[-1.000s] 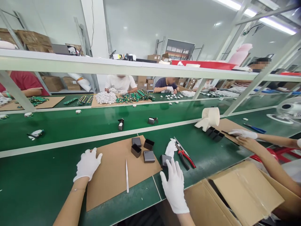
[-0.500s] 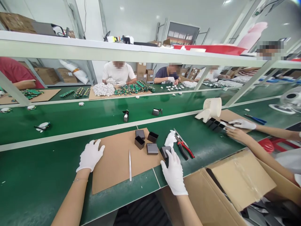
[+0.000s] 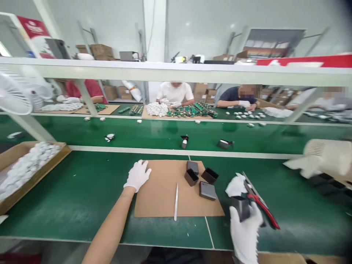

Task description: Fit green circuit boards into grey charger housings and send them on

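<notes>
My left hand [image 3: 137, 176], in a white glove, rests with fingers spread on the upper left corner of the brown cardboard sheet [image 3: 159, 198]. My gloved right hand [image 3: 246, 227] is closed around a dark grey box [image 3: 241, 207], just right of the sheet. Two more closed-looking grey boxes [image 3: 208, 190] and two open black boxes [image 3: 210, 175] sit at the sheet's right side. A white pointed tool [image 3: 176, 201] lies on the sheet. Beside my right hand are red-handled pliers [image 3: 261, 206] and a crumpled white cloth [image 3: 236, 185].
A carton of white parts [image 3: 33, 167] stands at the left. Behind the bench runs a green belt [image 3: 154, 135] carrying small parts. A cream fan-like object [image 3: 324, 157] is at the right. Several people sit across the line under a white shelf [image 3: 170, 71].
The view has swung left, bringing the carton of white parts into sight. My right hand has closed around the grey box and moved it off the sheet's edge. My left hand stays on the cardboard.
</notes>
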`<state>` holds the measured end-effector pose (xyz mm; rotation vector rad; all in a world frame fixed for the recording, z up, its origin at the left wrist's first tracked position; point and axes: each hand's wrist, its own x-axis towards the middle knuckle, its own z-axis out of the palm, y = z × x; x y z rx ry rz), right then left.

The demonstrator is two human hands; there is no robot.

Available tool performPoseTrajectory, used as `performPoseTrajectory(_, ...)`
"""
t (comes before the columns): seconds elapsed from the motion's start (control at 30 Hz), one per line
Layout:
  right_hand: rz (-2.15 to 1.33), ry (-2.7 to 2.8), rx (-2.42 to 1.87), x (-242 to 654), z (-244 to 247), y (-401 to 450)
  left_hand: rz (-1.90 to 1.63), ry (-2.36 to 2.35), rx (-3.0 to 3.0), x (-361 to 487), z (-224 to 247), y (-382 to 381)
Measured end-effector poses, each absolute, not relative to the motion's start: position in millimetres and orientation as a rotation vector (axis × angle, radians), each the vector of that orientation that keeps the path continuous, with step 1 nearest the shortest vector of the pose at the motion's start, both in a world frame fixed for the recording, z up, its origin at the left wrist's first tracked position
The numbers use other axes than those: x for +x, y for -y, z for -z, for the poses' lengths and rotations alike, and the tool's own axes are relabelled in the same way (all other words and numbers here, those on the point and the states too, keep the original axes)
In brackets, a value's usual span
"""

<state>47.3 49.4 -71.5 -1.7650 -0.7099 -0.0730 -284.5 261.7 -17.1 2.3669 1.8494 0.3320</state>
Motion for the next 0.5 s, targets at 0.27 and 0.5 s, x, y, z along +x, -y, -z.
performPoseTrajectory(0.27, 0.118, 0.945, -2.011, 47.8, 54.4, -44.8, -0.513, -1.838, 2.27, -289.8, 27.7, -270.3)
performPoseTrajectory(0.5, 0.627, 1.229, -2.05, 12.1, 71.6, -35.2, -0.97, -2.236, 1.758, -344.7, 3.3, -351.7)
